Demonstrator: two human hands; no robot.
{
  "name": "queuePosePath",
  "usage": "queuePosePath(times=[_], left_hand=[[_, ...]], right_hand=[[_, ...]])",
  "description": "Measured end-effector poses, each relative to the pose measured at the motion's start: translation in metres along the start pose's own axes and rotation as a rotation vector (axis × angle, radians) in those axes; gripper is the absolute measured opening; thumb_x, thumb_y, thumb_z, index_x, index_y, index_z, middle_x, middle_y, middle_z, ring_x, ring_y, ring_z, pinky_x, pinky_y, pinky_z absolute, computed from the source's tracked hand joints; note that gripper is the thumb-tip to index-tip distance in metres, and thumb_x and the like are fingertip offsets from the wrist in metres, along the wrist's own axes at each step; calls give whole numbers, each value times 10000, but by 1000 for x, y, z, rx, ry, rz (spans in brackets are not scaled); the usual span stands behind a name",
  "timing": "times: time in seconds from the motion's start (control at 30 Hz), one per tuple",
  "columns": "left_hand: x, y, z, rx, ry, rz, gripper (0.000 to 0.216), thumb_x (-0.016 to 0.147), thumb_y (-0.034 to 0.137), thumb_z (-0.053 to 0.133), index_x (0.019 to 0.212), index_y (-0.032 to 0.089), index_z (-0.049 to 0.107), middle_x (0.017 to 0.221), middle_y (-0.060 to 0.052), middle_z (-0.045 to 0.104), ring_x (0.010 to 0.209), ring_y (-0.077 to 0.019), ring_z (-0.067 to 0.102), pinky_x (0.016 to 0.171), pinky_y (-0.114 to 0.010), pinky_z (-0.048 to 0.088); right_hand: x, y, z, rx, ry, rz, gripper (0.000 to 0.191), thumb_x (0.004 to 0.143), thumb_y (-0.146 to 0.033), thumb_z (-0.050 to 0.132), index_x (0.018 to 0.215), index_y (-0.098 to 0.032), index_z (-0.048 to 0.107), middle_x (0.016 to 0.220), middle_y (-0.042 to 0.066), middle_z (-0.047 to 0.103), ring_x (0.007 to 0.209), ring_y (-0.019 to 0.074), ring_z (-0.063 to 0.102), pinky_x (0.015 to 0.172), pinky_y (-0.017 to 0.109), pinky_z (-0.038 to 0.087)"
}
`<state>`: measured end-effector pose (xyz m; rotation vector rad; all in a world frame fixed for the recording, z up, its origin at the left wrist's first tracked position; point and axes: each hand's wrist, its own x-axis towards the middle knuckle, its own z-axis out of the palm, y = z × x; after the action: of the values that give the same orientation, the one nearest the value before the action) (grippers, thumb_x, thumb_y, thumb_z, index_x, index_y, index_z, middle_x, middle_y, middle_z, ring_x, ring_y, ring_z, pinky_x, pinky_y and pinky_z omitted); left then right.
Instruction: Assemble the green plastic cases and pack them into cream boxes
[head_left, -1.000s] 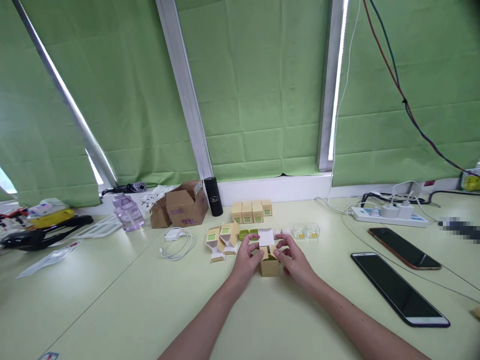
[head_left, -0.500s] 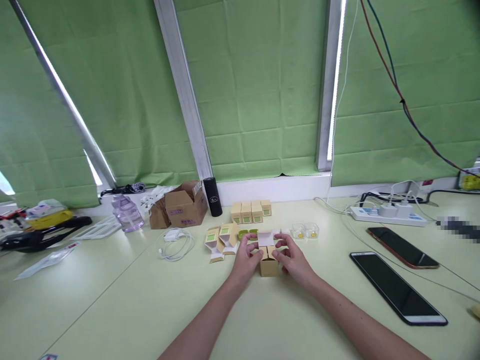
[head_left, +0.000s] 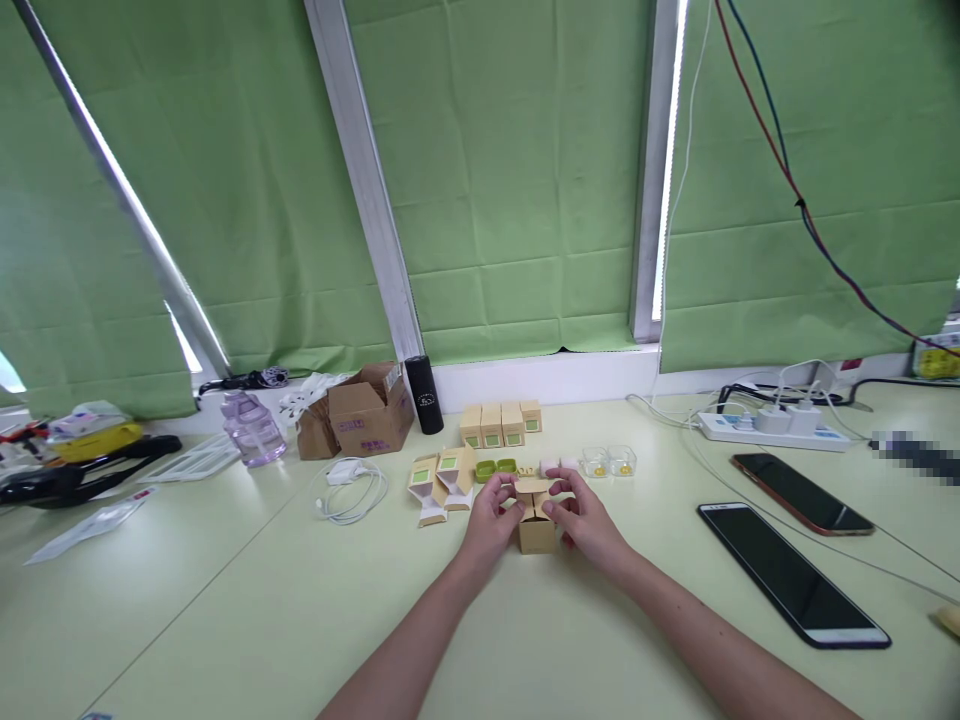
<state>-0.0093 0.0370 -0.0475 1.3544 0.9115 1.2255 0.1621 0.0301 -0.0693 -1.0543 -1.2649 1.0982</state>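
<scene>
Two bare forearms reach in from the bottom edge over a pale green table, where the left hand and right hand close on a small tan carton standing upright between them. The carton sits on the tabletop, pinched from both sides. The fingertips of each hand curl over its top flaps, the thumbs press its near face, and only the lower front panel shows.

To the right lie a black smartphone and, beyond it, a second phone, both face up. Just past the hands are two open cartons, green lids and two clear cups, with a coiled white cable to the left. Farther back stands a row of four closed cartons. Beyond them a black cylinder, a brown cardboard box and a purple bottle stand to the left, with a white power strip at far right. Green curtains hang behind.
</scene>
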Motion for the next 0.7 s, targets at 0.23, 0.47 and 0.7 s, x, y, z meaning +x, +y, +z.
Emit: queuePosePath(times=[0.23,0.47,0.7], left_hand=[[1,3,0,11,-19,27,302,744,327,822,909,208,598,1033,-86,744,1023,-254,694,840,-312,515],[1,4,0,3,-3,18,303,723,325,836,879,208,604,1041,-93,752,1034,-272,700,873,-346,522],[-2,10,2,-26,-14,10,276,715,282,812,862,206,591,1056,-96,754,1015,-270,702,868,-353,526]], right_hand=[[-2,0,-1,-57,26,-61,438,797,-427,692,1190,-254,608,1052,46,555,738,170,582,484,243,451],[-7,-9,-4,-125,67,-225,384,887,-493,619,1184,-251,642,1106,78,612,815,195,605,578,275,506],[-13,-19,-3,-214,69,-328,301,891,-414,649,1150,-259,649,1135,74,615,844,190,599,640,284,512]])
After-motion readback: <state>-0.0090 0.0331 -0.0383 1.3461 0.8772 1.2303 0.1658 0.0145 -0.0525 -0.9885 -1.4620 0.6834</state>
